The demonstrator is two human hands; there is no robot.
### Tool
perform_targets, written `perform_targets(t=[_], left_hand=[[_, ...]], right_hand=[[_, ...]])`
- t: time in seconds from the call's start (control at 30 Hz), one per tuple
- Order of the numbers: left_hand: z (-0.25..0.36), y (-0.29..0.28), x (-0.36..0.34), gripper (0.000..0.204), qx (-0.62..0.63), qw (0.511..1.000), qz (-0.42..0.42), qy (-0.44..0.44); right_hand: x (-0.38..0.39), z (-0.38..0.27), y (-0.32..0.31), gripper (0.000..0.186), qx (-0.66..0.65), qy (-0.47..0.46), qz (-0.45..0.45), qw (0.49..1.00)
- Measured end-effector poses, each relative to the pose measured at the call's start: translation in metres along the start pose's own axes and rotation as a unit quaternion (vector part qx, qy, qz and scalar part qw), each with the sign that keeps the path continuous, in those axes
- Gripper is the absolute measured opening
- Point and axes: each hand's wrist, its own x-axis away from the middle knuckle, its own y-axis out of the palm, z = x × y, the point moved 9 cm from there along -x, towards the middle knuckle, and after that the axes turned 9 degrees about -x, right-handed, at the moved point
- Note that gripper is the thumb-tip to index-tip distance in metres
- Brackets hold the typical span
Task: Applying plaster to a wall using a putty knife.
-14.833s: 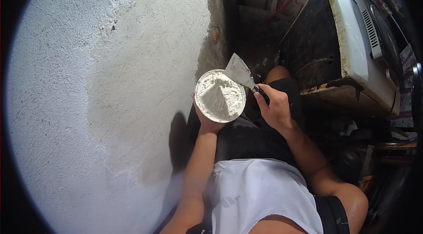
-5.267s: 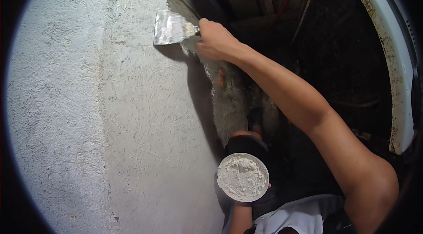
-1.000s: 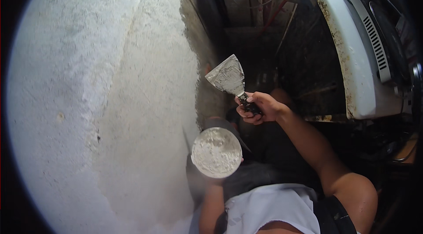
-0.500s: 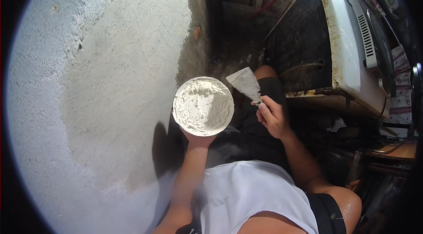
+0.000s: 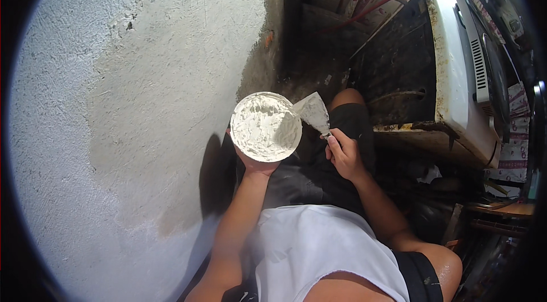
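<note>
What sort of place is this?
Likely a cramped corner of a home, perhaps a kitchen or utility space: rust-edged white appliance, red-and-white patterned sheeting, and a patchily coated rough wall.

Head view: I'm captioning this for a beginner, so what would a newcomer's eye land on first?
Probably the bright round tub of white paste near the middle, held in the left hand. At its right rim is the blade of a scraper, gripped in the right hand. Next come the large greyish patch on the wall at left and the rust-stained white appliance at upper right.
</note>
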Motion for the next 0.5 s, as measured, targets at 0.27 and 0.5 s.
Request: perform_targets(t=[0.27,0.5], left_hand=[[0.001,-0.001,0.001,0.087,0.006,1.000,-0.011,-0.006],[0.002,0.001,-0.001,0.087,0.003,1.000,0.003,0.002]], right_hand=[[0.000,-0.015,-0.002,0.024,0.042,-0.072,0.036,0.996],[0.000,-0.015,0.003,0.019,0.041,-0.051,0.026,0.997]])
